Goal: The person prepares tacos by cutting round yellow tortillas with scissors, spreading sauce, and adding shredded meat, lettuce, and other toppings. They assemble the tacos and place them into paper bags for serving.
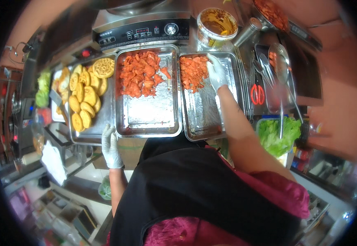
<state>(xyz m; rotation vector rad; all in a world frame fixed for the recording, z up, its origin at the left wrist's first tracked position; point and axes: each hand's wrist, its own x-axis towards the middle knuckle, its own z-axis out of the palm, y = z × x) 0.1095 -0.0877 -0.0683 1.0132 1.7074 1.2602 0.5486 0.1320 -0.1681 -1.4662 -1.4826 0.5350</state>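
Note:
My right hand, in a thin white glove, reaches over the right metal tray. Its fingers are stretched out against the right side of a pile of red marinated meat. My left hand, gloved as well, is at the near edge where the left tray meets the middle tray. Its fingers point up along that corner and look extended, with nothing in them. More red meat pieces lie in the far part of the middle tray. Round yellow flatbreads are heaped in the left tray.
Behind the trays stand an induction cooker and a white tub with brown sauce inside. Red-handled scissors, long utensils and a box of lettuce are on the right. A spatula leans at the left tray.

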